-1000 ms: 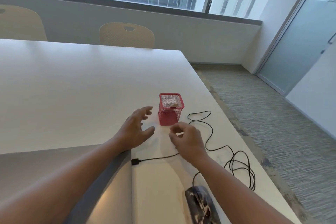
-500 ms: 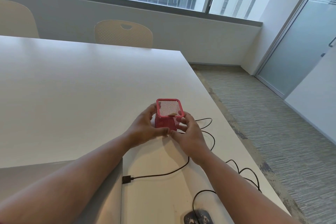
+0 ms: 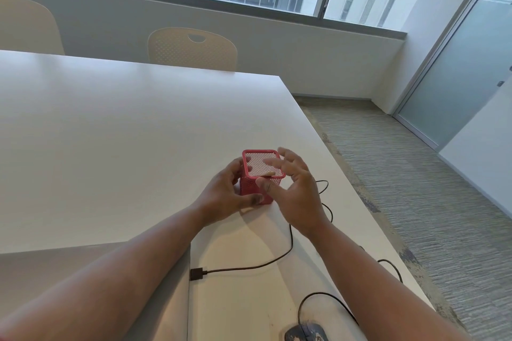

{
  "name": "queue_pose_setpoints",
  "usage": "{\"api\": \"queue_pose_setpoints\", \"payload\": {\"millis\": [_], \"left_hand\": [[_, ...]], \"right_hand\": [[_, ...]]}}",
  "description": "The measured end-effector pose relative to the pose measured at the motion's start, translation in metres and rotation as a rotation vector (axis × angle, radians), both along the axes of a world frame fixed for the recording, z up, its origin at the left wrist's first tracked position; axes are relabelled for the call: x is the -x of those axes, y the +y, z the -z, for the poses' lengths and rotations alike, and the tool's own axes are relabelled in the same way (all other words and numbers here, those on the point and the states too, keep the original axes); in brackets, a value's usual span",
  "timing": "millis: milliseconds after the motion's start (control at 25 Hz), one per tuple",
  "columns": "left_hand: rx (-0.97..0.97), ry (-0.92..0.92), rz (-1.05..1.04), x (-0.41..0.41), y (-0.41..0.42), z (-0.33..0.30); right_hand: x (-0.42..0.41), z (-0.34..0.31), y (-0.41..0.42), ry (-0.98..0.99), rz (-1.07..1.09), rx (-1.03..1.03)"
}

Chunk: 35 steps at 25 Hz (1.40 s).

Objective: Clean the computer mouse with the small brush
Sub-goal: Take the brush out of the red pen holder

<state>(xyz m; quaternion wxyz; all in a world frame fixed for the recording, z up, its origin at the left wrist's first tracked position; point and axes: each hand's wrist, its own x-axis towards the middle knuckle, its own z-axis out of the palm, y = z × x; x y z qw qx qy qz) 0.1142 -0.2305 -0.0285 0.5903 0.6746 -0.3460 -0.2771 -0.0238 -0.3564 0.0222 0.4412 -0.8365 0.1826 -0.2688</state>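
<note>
Mouse, grey, mottled and corded (image 3: 304,333), lies uncleaned on my white desk (image 3: 110,147); left hand (image 3: 225,196) grips the red mesh holder (image 3: 263,174), right hand (image 3: 293,191) hovers open above the brush.

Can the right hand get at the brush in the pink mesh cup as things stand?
Probably yes: the right hand hovers open at the cup's open top, the left hand steadies it, and the brush tip shows at the rim.

Mesh cup (image 3: 253,188) mid-table (image 3: 110,133) between hands; mouse (image 3: 306,333) nearer, right — cable (image 3: 249,266) between; possibly brush (image 3: 267,173) inside cup.
</note>
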Motion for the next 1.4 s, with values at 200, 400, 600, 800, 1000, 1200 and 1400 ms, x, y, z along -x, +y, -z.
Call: {"api": "queue_pose_setpoints", "payload": {"millis": [200, 400, 600, 800, 1000, 1200, 1400], "left_hand": [[0.014, -0.001, 0.007, 0.002, 0.0, -0.003], [0.003, -0.024, 0.004, -0.003, -0.002, 0.004], [-0.019, -0.071, -0.015, -0.003, -0.003, 0.005], [-0.058, -0.085, -0.039, -0.005, -0.002, 0.008], [-0.1, -0.075, 0.012, -0.008, 0.002, 0.0], [-0.264, -0.166, -0.004, 0.006, 0.027, -0.026], [-0.263, -0.466, -0.02, 0.073, 0.064, -0.052]], "right_hand": [[-0.004, 0.006, -0.001, -0.045, 0.007, -0.003], [-0.007, 0.002, -0.003, -0.103, -0.014, -0.017], [0.003, -0.026, 0.004, -0.267, -0.037, -0.08], [0.019, -0.06, 0.015, -0.534, 0.067, -0.354], [0.039, -0.063, 0.022, -0.609, 0.223, -0.86], [0.057, -0.053, 0.027, -0.602, 0.292, -1.042], [0.081, -0.045, 0.04, -0.573, 0.275, -1.081]]}}
